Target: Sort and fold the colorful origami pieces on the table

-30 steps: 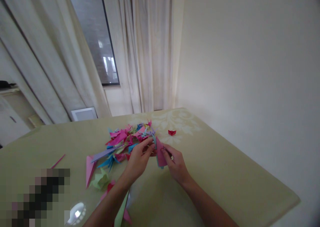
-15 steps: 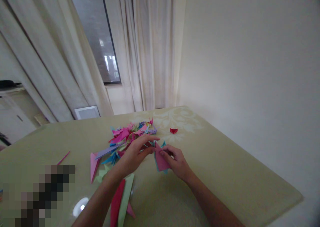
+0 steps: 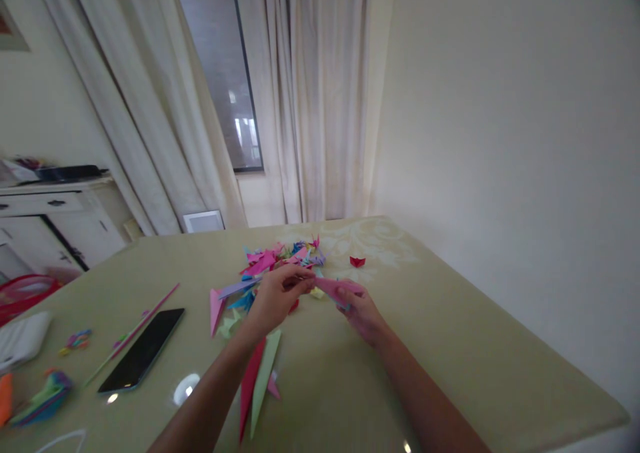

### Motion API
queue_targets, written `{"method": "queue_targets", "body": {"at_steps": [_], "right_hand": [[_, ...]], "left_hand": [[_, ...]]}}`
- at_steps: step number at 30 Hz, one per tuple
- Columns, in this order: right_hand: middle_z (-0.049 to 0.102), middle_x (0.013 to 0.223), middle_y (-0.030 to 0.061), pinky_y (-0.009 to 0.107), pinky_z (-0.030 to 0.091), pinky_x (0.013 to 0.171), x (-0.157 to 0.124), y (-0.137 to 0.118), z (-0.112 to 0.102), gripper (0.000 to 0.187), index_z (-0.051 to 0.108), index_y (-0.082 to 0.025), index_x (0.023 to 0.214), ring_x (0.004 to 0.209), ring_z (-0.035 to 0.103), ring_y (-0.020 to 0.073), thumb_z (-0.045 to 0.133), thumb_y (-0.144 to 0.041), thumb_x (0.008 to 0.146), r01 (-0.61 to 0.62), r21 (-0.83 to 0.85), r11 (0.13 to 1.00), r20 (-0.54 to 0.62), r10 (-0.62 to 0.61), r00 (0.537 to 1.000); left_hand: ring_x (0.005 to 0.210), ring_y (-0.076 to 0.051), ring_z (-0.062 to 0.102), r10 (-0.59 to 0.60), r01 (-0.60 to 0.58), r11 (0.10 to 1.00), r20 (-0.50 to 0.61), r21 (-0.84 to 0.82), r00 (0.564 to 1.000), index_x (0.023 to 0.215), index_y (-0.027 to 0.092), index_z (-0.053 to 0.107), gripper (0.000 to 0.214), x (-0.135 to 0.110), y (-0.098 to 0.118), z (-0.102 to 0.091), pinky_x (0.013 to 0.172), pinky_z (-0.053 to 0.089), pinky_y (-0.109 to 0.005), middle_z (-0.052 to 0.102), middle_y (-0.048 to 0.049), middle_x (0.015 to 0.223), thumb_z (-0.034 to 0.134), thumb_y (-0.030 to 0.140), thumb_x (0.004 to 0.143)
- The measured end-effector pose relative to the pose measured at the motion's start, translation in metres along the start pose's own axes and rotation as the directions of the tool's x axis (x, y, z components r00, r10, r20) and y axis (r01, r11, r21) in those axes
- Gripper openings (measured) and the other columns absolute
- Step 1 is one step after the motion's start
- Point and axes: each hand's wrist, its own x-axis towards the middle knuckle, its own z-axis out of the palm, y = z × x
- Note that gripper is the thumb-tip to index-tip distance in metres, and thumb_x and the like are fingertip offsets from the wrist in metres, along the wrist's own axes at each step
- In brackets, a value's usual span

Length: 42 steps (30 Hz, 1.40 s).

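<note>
A folded piece of origami paper (image 3: 331, 286), pink with a bit of light blue, is held just above the table between both hands. My left hand (image 3: 279, 300) is closed in a pinch at its narrow pointed end. Around its wider end, the fingers and thumb of my right hand (image 3: 361, 312) are closed. Behind my left hand lies a heap of origami paper pieces (image 3: 261, 261) in pink, blue and purple, partly hidden by that hand. Below my left forearm's right side are a red folded strip (image 3: 251, 386) and a pale green folded strip (image 3: 265, 381).
On the table (image 3: 450, 360) at left lie a black phone (image 3: 143, 350), a thin pink-and-green stick (image 3: 150, 314) and colourful folded pieces (image 3: 47, 396). A small red paper piece (image 3: 357, 262) sits beyond my right hand. A wall (image 3: 500, 140) borders the right side.
The view has swung left, bringing the phone and cabinet into sight. The pink paper has turned from hanging downward to lying nearly level, its point now towards my left hand.
</note>
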Motion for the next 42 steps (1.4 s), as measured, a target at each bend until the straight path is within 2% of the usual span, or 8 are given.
{"method": "queue_targets", "body": {"at_steps": [4, 8, 13, 19, 23, 28, 32, 42], "right_hand": [[0.072, 0.075, 0.0047, 0.026, 0.046, 0.058, -0.006, 0.0, -0.003, 0.051, 0.078, -0.017, 0.083, 0.066, 0.064, 0.0179, 0.093, -0.064, 0.067, -0.094, 0.0, 0.996, 0.056, 0.093, 0.994], [0.077, 0.086, 0.0064, 0.029, 0.054, 0.067, -0.005, -0.004, -0.005, 0.054, 0.078, -0.018, 0.091, 0.077, 0.073, 0.0214, 0.091, -0.065, 0.07, -0.108, 0.006, 0.994, 0.035, 0.108, 0.994], [0.079, 0.087, 0.0086, 0.03, 0.054, 0.066, -0.006, -0.007, -0.001, 0.057, 0.079, -0.017, 0.095, 0.077, 0.075, 0.024, 0.087, -0.069, 0.074, -0.032, -0.043, 0.999, -0.012, 0.031, 0.999], [0.08, 0.092, 0.0087, 0.036, 0.057, 0.076, -0.005, -0.002, 0.0, 0.06, 0.081, -0.017, 0.099, 0.086, 0.074, 0.0269, 0.087, -0.07, 0.072, 0.024, -0.068, 0.997, -0.01, -0.024, 1.0], [0.078, 0.087, 0.0057, 0.035, 0.055, 0.075, -0.005, -0.001, 0.0, 0.054, 0.082, -0.019, 0.097, 0.081, 0.07, 0.0236, 0.088, -0.066, 0.071, 0.031, -0.054, 0.998, 0.015, -0.03, 0.999], [0.077, 0.079, 0.0051, 0.029, 0.05, 0.066, -0.012, -0.006, 0.002, 0.04, 0.083, -0.017, 0.089, 0.071, 0.068, 0.0199, 0.089, -0.052, 0.072, -0.01, -0.061, 0.998, 0.178, 0.021, 0.984], [0.076, 0.074, 0.0023, 0.025, 0.045, 0.058, -0.017, -0.005, 0.001, 0.036, 0.082, -0.017, 0.098, 0.063, 0.066, 0.0165, 0.085, -0.048, 0.079, -0.063, -0.071, 0.996, 0.292, 0.081, 0.953], [0.075, 0.078, 0.0048, 0.024, 0.047, 0.056, -0.02, 0.004, 0.003, 0.055, 0.08, -0.016, 0.093, 0.063, 0.068, 0.0167, 0.083, -0.068, 0.08, -0.174, -0.133, 0.976, 0.361, 0.211, 0.908]], "left_hand": [[0.071, -0.022, 0.073, -0.124, 0.158, 0.932, -0.122, 0.325, 0.985, 0.107, 0.024, 0.076, 0.035, -0.062, -0.007, -0.013, 0.066, 0.056, -0.032, 0.078, -0.0027, 0.079, 0.062, 0.054, 0.093], [0.076, -0.026, 0.074, -0.304, 0.454, 0.622, -0.337, 0.638, 0.891, 0.102, 0.029, 0.075, 0.038, -0.155, -0.03, -0.028, 0.071, 0.057, -0.038, 0.077, -0.0039, 0.096, 0.057, 0.06, 0.092], [0.091, -0.028, 0.076, -0.317, 0.465, 0.564, -0.341, 0.683, 0.885, 0.101, 0.028, 0.077, 0.04, -0.215, -0.058, -0.029, 0.086, 0.06, -0.041, 0.076, -0.0066, 0.104, 0.045, 0.051, 0.096], [0.092, -0.027, 0.076, -0.049, 0.346, 0.678, -0.43, 0.649, 0.901, 0.109, 0.026, 0.073, 0.035, -0.191, -0.055, -0.034, 0.082, 0.061, -0.039, 0.079, -0.0067, 0.104, 0.046, 0.046, 0.1], [0.087, -0.022, 0.075, 0.089, 0.012, 0.849, -0.165, 0.528, 0.982, 0.107, 0.026, 0.072, 0.03, -0.135, -0.038, -0.018, 0.078, 0.061, -0.032, 0.078, -0.0053, 0.098, 0.048, 0.044, 0.105], [0.127, -0.026, 0.065, 0.355, -0.236, 0.787, -0.105, 0.569, 0.929, 0.104, 0.024, 0.073, 0.024, -0.07, -0.037, 0.011, 0.107, 0.055, -0.045, 0.071, -0.0099, 0.132, 0.05, 0.032, 0.107], [0.143, -0.03, 0.054, 0.436, -0.312, 0.707, -0.045, 0.635, 0.899, 0.103, 0.026, 0.073, 0.019, -0.061, -0.061, 0.018, 0.117, 0.044, -0.057, 0.07, -0.007, 0.141, 0.054, 0.026, 0.105], [0.125, -0.023, 0.066, 0.109, -0.087, 0.924, -0.037, 0.373, 0.993, 0.112, 0.024, 0.061, 0.024, -0.088, -0.073, 0.018, 0.101, 0.057, -0.038, 0.068, -0.0125, 0.133, 0.038, 0.032, 0.11]]}}
